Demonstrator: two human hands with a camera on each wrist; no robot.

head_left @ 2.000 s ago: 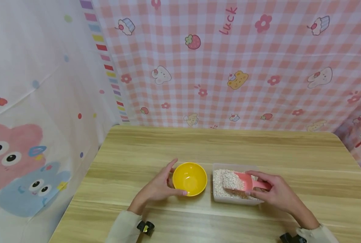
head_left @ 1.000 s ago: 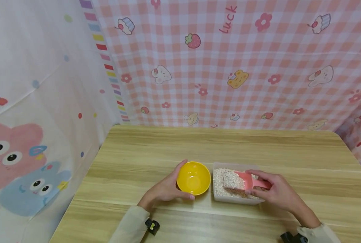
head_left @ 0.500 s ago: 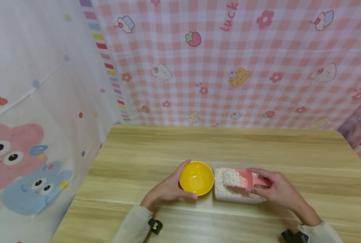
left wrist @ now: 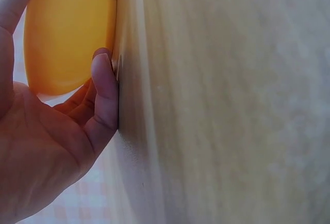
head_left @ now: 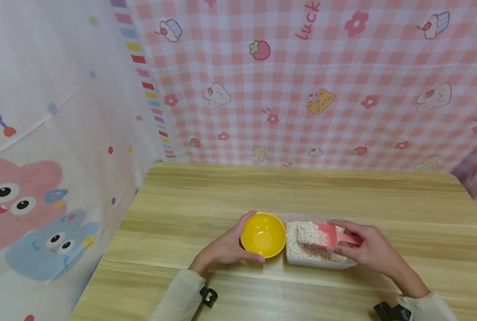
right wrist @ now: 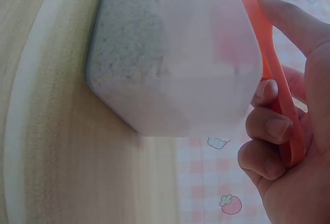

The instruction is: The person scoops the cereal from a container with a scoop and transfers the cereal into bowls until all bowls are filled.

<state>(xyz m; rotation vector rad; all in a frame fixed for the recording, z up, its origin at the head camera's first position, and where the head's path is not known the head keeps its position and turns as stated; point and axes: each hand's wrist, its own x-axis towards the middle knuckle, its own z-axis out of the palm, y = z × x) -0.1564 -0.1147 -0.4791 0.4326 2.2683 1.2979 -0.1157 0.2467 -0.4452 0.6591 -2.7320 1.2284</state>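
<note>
My left hand (head_left: 232, 244) grips a yellow bowl (head_left: 263, 235) from its left side, thumb along the near edge and fingers around the far side. Inside, the bowl looks bare. The left wrist view shows the bowl's outer wall (left wrist: 67, 33) with my fingers curled by its base, low at the table. My right hand (head_left: 368, 247) holds the handle of a pink scoop (head_left: 330, 235), heaped with pale flakes like oats (head_left: 310, 233). The scoop is over a clear plastic container (head_left: 316, 264) of the same flakes. In the right wrist view, fingers wrap the scoop handle (right wrist: 281, 98).
Bowl and container stand side by side on a wood-grain table (head_left: 206, 191), their rims meeting in the head view. A pink checked cloth (head_left: 286, 80) hangs behind the table, and a white cartoon-printed cloth (head_left: 82, 156) hangs at the left. Each wrist wears a black camera mount.
My left hand has slid the bowl rightward until it sits right beside the container. The loaded scoop stays over the container, nearly unmoved in my right hand. The head view has shifted slightly.
</note>
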